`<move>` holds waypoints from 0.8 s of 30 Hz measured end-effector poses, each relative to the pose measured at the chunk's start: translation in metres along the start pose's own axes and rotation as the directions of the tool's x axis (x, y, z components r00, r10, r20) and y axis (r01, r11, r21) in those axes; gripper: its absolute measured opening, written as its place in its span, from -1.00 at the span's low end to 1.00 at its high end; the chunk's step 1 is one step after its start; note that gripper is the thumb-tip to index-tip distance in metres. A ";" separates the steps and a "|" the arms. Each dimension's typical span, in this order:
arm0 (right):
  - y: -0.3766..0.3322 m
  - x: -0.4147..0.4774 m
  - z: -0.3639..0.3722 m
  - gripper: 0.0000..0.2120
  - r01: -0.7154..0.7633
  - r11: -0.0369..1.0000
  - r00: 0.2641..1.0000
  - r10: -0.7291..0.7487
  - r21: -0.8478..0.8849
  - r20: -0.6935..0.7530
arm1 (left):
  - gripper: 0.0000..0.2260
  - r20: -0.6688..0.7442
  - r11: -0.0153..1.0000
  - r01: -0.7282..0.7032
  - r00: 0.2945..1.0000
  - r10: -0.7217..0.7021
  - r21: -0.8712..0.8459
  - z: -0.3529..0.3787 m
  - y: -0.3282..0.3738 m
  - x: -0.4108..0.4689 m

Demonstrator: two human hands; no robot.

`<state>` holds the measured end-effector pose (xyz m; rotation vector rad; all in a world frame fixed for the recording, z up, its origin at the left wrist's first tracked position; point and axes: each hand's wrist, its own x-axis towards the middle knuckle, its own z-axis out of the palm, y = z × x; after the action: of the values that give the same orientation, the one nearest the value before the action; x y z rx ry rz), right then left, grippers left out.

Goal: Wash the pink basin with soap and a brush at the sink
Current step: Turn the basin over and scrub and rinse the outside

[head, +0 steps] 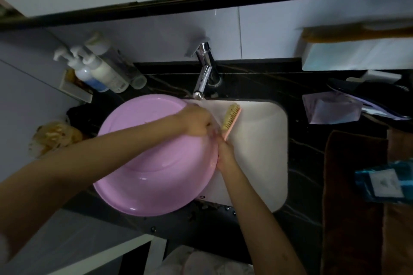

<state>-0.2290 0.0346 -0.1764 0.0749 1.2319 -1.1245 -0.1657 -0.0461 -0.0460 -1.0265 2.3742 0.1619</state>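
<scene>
The glossy pink basin (156, 163) leans over the left side of the sink (263, 152), directly left of the right hand (225, 154), which grips the brush (231, 118) with its long axis pointing away and bristles facing the basin, while the left hand (195, 121) sits at the rim, its grasp too blurred to tell.

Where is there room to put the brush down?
The white sink is bare right of the brush and the right hand. The dark counter is bare between the faucet and the white box. It is crowded at the pump bottles on the left, and at the purple bag and brown towel on the right.
</scene>
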 end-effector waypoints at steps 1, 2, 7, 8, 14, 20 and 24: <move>0.001 0.001 -0.001 -0.73 -0.019 1.000 1.000 0.019 0.017 -0.005 | -0.73 -0.002 0.996 0.085 0.996 -0.085 -0.005 -0.003 -0.015 0.006; -0.001 -0.001 -0.001 -0.68 -0.029 0.999 1.000 0.029 0.031 -0.011 | -0.70 0.010 0.988 0.157 0.988 -0.157 0.000 -0.007 -0.027 0.011; -0.004 -0.001 -0.002 -0.65 -0.045 0.997 0.999 0.044 0.058 0.013 | -0.69 -0.076 0.994 -0.043 0.997 0.035 -0.098 -0.004 -0.025 0.003; -0.005 -0.002 -0.002 -0.65 -0.045 0.997 0.999 0.044 0.069 0.021 | -0.65 -0.129 0.984 -0.140 0.984 0.126 -0.113 0.001 -0.022 -0.004; -0.011 -0.011 0.001 -0.65 -0.115 0.990 0.986 0.103 0.081 0.135 | -0.56 -0.262 0.982 -0.182 0.951 0.162 -0.053 0.012 -0.038 -0.012; -0.007 -0.028 -0.040 -0.86 -0.247 0.965 0.944 0.221 0.082 0.245 | -0.56 -0.325 0.985 -0.005 0.944 -0.053 -0.174 0.007 -0.037 -0.009; 0.003 -0.043 -0.050 -0.81 -0.224 0.959 0.926 0.265 -0.176 0.268 | -0.69 -0.284 0.977 0.082 0.949 -0.136 -0.194 0.002 -0.034 -0.007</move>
<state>-0.2574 0.0925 -0.1650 -0.0429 1.0045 -0.7942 -0.1374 -0.0646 -0.0412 -1.3488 2.5969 0.1968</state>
